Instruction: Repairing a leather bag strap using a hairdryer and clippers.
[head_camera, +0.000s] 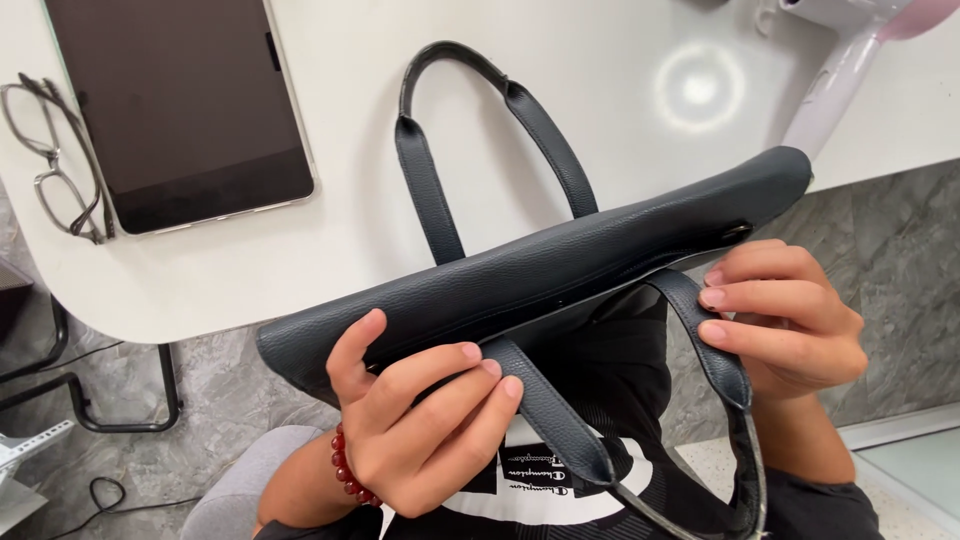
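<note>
Both hands have a closed grip on the dark leather handbag (560, 270). On the left hand (415, 425), the thumb presses on the outer side of the bag near its top edge, and the fingers curl over the edge beside the base of the near handle (560, 420). The right hand (790, 320) pinches the other end of the same handle, just under the small metal stud (738, 231) at the corner of the bag.

I think the bag could slip, because only its far part rests on the edge of the white counter (300, 270), while the near part hangs over the lap. If one hand loosens, the weight may pull the bag down to the grey floor (240, 390). A hard push forward could also bring it against the tablet (180, 110) or the pale hair dryer (850, 60), both close by. The glasses (55, 155) lie further to the left, well apart.

The bag lies between the two hands, with the far handle (480, 140) flat on the counter.
</note>
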